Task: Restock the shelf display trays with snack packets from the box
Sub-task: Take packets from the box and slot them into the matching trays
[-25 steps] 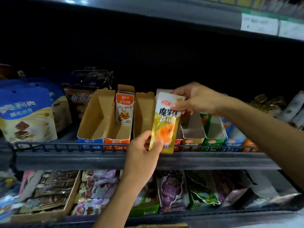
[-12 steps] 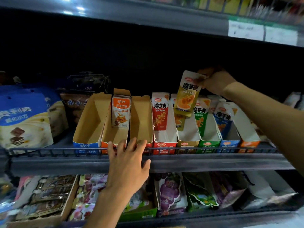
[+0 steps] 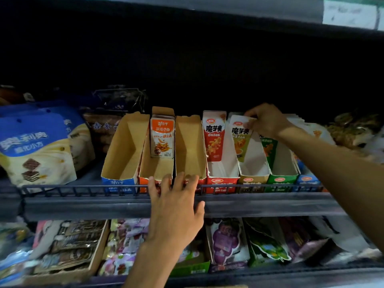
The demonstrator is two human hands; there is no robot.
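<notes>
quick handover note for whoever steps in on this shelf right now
Right hand: pinching the top of the yellow packet, which stands in the yellow-fronted tray; not released yet.
Left hand: open, fingers resting at the front edge of the orange-fronted tray and the wire shelf rail.
Done: one red packet stands in the red-fronted tray; one orange packet in the orange-fronted tray.
Left: the blue-fronted tray and the brown tray beside the orange one show no packets; every tray has room in front. The supply box is out of view.
</notes>
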